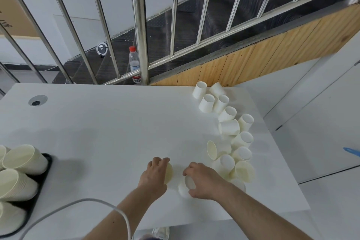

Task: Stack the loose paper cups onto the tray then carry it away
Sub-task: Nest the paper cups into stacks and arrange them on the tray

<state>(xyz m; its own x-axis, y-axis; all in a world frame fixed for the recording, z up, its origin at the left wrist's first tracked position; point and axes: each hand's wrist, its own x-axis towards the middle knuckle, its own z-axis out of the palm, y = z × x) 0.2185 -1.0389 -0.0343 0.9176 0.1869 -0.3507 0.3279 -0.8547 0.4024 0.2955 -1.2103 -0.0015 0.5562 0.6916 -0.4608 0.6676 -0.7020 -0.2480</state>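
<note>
Head view of a white table [109, 122]. Left hand [154, 174], fingers curled around a paper cup [169, 173], and right hand [203, 181], clamped on a second cup [185, 187], sit at 6 o'clock. Loose cups [229, 122] trail from 1 to 4 o'clock. Black tray [41, 179] with stacked cups [21, 159] at 8 o'clock. Bottle [134, 60] with unreadable label at 12 o'clock, behind a steel railing [143, 25].
</note>
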